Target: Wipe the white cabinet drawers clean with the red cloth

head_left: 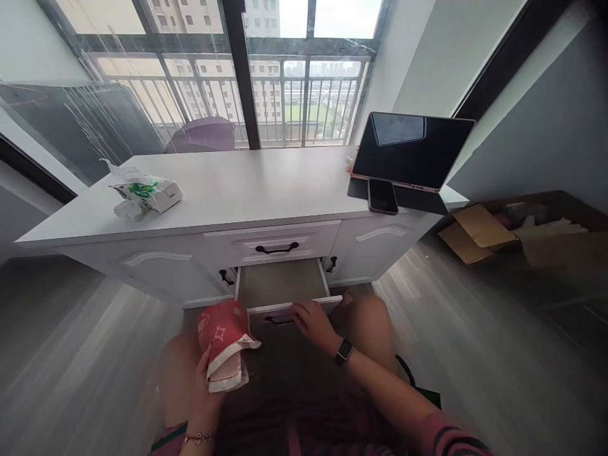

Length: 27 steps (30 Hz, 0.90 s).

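Note:
My left hand is closed around a folded red and pink patterned cloth, held upright above my left knee. My right hand, with a smartwatch on its wrist, rests with curled fingers on the front edge of the lower drawer of a white cabinet, beside its black handle. That drawer is pulled out and its bare inside shows. The drawer above it is closed.
On the white cabinet top lie a pack of tissues in a plastic bag at the left, and a tablet on a stand with a phone at the right. An open cardboard box sits on the floor at the right. A window with railings is behind.

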Each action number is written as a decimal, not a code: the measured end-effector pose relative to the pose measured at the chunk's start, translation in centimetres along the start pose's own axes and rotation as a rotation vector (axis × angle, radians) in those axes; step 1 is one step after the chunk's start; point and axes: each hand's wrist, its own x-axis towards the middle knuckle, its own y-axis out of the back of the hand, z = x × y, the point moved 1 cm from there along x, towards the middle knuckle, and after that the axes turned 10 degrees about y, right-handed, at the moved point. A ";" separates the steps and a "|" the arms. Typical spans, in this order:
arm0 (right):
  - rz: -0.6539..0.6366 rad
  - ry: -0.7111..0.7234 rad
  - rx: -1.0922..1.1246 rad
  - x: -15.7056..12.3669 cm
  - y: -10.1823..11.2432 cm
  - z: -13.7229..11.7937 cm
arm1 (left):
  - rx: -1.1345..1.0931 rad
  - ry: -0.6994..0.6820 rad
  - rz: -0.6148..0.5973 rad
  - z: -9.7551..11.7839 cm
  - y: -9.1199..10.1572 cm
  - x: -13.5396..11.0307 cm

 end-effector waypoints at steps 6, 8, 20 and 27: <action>-0.037 -0.062 -0.104 -0.1 -0.4 2.3 | -1.019 0.651 0.129 0.5 -1.5 0.3; -0.040 -0.087 -0.102 -0.2 -0.8 2.3 | -1.066 0.696 0.164 1.6 -1.1 0.9; -0.002 -0.066 -0.039 -2.6 -1.4 0.7 | -0.274 0.284 -0.125 5.9 -7.1 10.8; 0.001 -0.067 -0.017 -2.7 -1.6 1.1 | 0.335 -0.121 -0.626 3.9 -15.1 16.0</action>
